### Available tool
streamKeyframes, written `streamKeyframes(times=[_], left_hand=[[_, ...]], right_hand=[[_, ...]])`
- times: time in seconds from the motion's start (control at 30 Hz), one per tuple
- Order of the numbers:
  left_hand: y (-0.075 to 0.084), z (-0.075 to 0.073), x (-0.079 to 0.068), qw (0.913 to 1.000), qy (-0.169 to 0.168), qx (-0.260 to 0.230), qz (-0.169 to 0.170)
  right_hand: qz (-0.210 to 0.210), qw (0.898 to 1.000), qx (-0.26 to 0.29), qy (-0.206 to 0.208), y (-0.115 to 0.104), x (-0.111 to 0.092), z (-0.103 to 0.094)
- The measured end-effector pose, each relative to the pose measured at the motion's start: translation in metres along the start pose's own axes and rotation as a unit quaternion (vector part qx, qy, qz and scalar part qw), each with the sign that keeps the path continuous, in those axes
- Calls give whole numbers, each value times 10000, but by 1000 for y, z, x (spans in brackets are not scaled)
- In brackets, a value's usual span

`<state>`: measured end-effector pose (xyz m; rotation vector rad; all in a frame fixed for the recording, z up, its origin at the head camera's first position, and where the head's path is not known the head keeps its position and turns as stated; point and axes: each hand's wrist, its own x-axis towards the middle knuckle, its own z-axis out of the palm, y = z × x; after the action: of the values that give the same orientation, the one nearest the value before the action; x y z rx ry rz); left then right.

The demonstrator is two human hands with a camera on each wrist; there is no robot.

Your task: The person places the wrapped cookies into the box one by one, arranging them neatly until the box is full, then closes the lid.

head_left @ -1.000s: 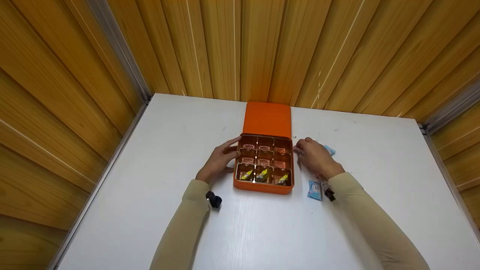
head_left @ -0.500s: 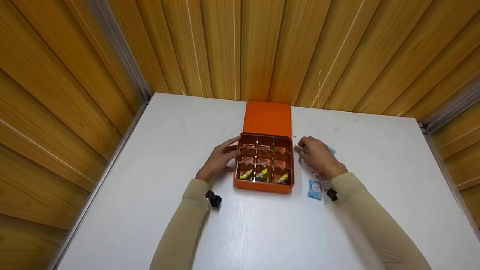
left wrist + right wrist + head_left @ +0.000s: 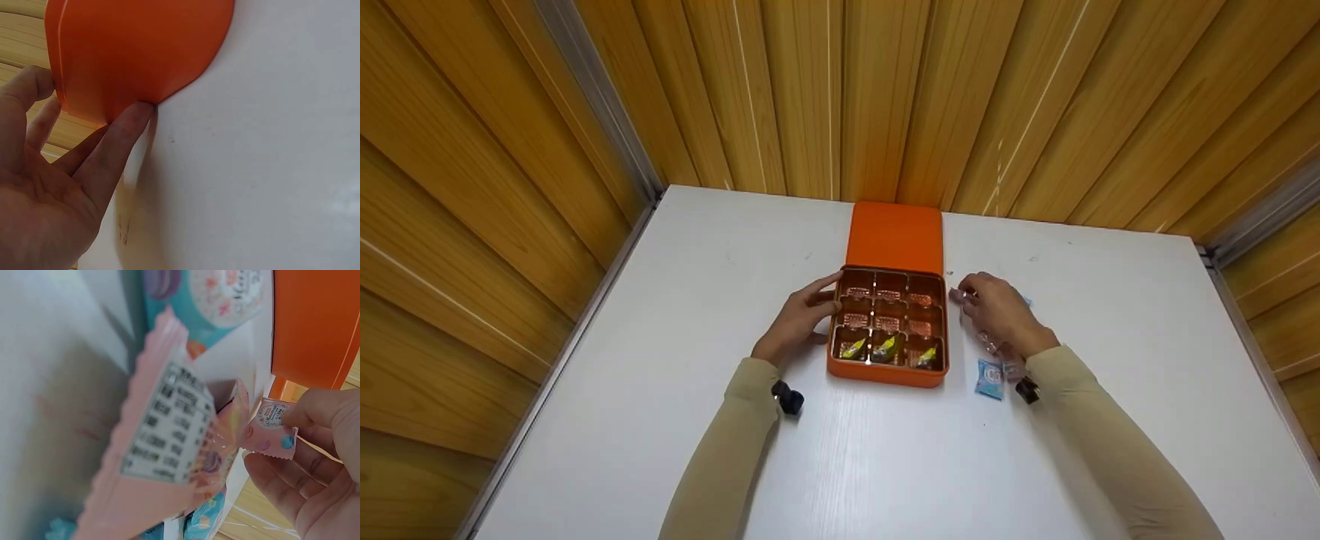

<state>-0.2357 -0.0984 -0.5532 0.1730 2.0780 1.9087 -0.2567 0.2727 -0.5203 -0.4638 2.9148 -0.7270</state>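
In the head view my left hand [image 3: 793, 324] rests against the left side of an orange box [image 3: 885, 374], its thumb at the rim. In the left wrist view its fingers [image 3: 126, 126] touch the orange wall, low by the table. The box holds a copper-coloured tray [image 3: 873, 306] of compartments; the front row holds yellow-and-dark wrapped sweets [image 3: 886, 348]. Right of the box, my right hand [image 3: 1001, 311] pinches a small pink macaron packet [image 3: 273, 430] between thumb and fingers. Closer to the right wrist camera lies another pink packet [image 3: 163, 433] with a printed label.
Behind the box, its orange lid [image 3: 895, 236] lies folded back towards the slatted wood wall [image 3: 877, 97]. A blue packet [image 3: 990, 377] lies on the white table [image 3: 840, 465] by the right wrist; another blue packet [image 3: 1027, 301] is mostly behind the right hand.
My right hand has shifted slightly to the right, and the pink packet in its fingertips shows more clearly. My left hand and the box have stayed still.
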Motion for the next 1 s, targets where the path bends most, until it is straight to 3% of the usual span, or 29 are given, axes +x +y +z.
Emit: streamKeyframes(times=[1.0], left_hand=[[0, 1, 0, 9999, -65, -109, 46]], right_hand=[[-343, 9983, 439, 161, -8, -8, -20]])
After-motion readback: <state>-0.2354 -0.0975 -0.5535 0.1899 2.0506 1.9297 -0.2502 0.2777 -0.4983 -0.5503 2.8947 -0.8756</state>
